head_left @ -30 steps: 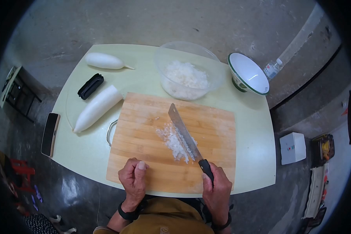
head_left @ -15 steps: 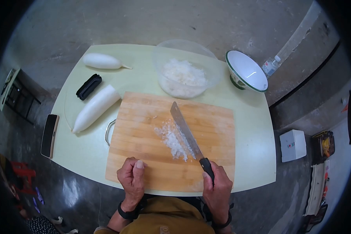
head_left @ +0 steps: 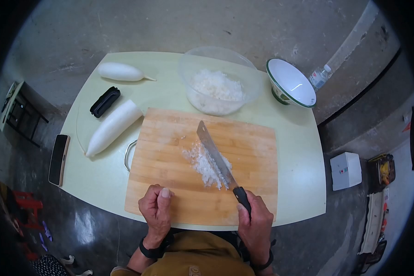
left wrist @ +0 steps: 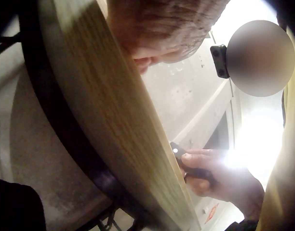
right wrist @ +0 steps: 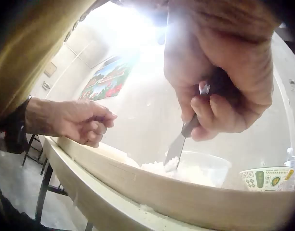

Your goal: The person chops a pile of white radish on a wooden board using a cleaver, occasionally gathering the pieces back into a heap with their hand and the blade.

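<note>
My right hand [head_left: 256, 221] grips the black handle of a kitchen knife [head_left: 216, 156]. Its broad blade slants up and left across finely chopped white radish [head_left: 202, 165] on the wooden cutting board [head_left: 165, 138]. In the right wrist view, white bits cling to the knife blade [right wrist: 175, 149], low over the heap. At the board's near left edge, my left hand [head_left: 157, 209] has its fingers curled, thumb on top, and holds nothing. The right wrist view also shows that left hand [right wrist: 75, 120] beside the board, with bent fingers.
Beyond the board stands a clear plastic bowl [head_left: 202, 103] of shredded white radish. A green-rimmed white bowl [head_left: 292, 83] and a bottle [head_left: 319, 77] are at right. Leftward lie two white radishes, one cut [head_left: 115, 129] and one whole [head_left: 120, 71], a black case [head_left: 105, 102] and a phone [head_left: 59, 160].
The knife blade shifted slightly right, off the chopped radish, then came back left over it. My left hand has stayed in nearly the same place.
</note>
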`<state>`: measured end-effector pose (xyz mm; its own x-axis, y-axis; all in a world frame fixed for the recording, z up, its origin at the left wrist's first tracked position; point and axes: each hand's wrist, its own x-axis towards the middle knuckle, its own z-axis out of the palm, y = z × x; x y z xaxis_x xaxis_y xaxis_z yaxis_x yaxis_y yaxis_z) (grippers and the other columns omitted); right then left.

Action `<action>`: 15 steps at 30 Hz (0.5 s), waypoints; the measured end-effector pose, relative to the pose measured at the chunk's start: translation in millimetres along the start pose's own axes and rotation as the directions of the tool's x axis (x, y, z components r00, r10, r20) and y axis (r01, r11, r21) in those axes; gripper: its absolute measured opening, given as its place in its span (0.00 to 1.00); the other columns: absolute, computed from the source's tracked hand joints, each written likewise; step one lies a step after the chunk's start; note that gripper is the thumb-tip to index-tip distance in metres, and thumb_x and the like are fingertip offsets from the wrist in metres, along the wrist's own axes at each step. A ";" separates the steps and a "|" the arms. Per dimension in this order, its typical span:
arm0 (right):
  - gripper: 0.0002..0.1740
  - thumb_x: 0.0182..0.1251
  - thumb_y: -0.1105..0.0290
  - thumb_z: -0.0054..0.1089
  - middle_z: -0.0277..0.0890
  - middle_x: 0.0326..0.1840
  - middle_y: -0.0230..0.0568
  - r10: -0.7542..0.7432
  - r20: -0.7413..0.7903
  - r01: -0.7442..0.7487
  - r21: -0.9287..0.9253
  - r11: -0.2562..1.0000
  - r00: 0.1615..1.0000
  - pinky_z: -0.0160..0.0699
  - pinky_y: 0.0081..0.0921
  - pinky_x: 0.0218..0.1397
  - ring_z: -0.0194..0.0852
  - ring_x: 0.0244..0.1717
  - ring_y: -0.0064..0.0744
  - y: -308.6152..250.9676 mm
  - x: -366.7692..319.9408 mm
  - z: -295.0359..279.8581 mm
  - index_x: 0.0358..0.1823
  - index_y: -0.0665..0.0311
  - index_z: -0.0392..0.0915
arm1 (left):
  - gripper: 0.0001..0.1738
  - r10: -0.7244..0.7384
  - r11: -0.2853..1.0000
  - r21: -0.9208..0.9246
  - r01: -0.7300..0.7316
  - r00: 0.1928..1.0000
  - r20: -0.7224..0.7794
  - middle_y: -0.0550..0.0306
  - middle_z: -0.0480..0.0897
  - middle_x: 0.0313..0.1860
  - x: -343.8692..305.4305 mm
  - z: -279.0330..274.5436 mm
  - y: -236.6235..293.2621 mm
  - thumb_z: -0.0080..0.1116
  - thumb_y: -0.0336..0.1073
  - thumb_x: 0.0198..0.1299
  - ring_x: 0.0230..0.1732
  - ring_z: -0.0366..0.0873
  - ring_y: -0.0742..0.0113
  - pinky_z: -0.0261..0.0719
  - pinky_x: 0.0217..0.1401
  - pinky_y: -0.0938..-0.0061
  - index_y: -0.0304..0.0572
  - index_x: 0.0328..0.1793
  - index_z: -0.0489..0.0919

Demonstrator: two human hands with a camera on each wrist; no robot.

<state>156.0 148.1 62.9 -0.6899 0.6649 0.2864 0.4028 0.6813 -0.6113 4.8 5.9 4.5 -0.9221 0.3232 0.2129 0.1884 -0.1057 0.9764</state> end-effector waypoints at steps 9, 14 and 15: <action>0.19 0.61 0.79 0.60 0.77 0.36 0.47 -0.021 -0.035 0.022 0.015 1.000 0.999 0.79 0.33 0.35 0.79 0.31 0.46 -0.3 -1.1 -3.4 0.55 0.63 0.76 | 0.16 -0.005 1.000 0.005 0.005 1.000 -0.009 0.63 0.74 0.23 0.3 0.6 1.2 0.55 0.38 0.70 0.24 0.64 0.78 0.62 0.28 0.80 0.34 0.31 0.76; 0.19 0.61 0.79 0.60 0.77 0.35 0.47 -0.017 -0.020 0.017 0.010 1.000 1.000 0.79 0.34 0.34 0.79 0.31 0.46 -0.7 -1.2 -3.4 0.55 0.64 0.76 | 0.16 -0.012 1.000 0.025 0.012 1.000 0.000 0.62 0.75 0.23 0.5 0.3 3.0 0.55 0.39 0.70 0.25 0.65 0.78 0.62 0.29 0.80 0.34 0.31 0.76; 0.19 0.61 0.79 0.60 0.77 0.35 0.47 -0.021 -0.006 0.021 -0.021 1.000 1.000 0.79 0.34 0.34 0.79 0.31 0.47 -0.4 -0.1 -3.0 0.55 0.64 0.76 | 0.16 -0.010 1.000 0.017 0.010 1.000 0.003 0.62 0.75 0.23 1.0 0.1 2.4 0.55 0.39 0.70 0.25 0.65 0.78 0.62 0.29 0.80 0.34 0.31 0.76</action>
<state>157.7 148.7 65.4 -0.6947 0.6524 0.3031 0.4008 0.7009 -0.5900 4.4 6.0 7.1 -0.9231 0.3269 0.2027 0.1843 -0.0867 0.9790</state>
